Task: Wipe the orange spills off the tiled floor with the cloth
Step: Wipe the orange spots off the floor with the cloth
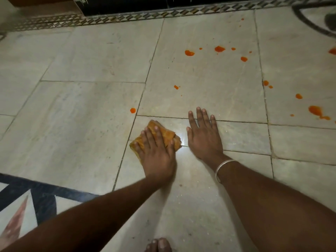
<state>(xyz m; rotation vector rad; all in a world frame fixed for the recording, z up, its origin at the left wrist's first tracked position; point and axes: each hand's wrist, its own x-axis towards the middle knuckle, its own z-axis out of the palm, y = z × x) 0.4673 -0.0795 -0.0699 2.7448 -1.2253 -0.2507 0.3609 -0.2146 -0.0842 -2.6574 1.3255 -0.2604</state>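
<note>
1. Both hands are laid palm-down on the tiled floor (81, 99), side by side and close together, though no contact between them is seen.
2. Onto the cloth (168, 134) the left hand (156, 151) is pressed flat, with fingers straight and slightly spread and the thumb laid along the cloth's right edge; nothing is clenched.
3. Just right of the cloth, the right hand (203, 137) is planted on bare tile, its fingers stretched forward across a grout line. A silver bangle (223, 166) is worn on its wrist.
4. The cloth is crumpled, stained orange and mostly covered by the left hand; only its front corner, left edge and right edge are left showing. It is separated from the right hand by a narrow strip of glossy tile.
5. The orange spills (189, 53) are scattered ahead of and to the right of both hands. One drop is found near the cloth, ahead and to its left. A small one lies ahead of the right hand, a cluster further forward, and larger patches well off to the right.
6. A patterned border (127, 17) is seen along the far edge, a dark inlay (36, 193) at lower left, and bare toes (160, 245) at the bottom.
</note>
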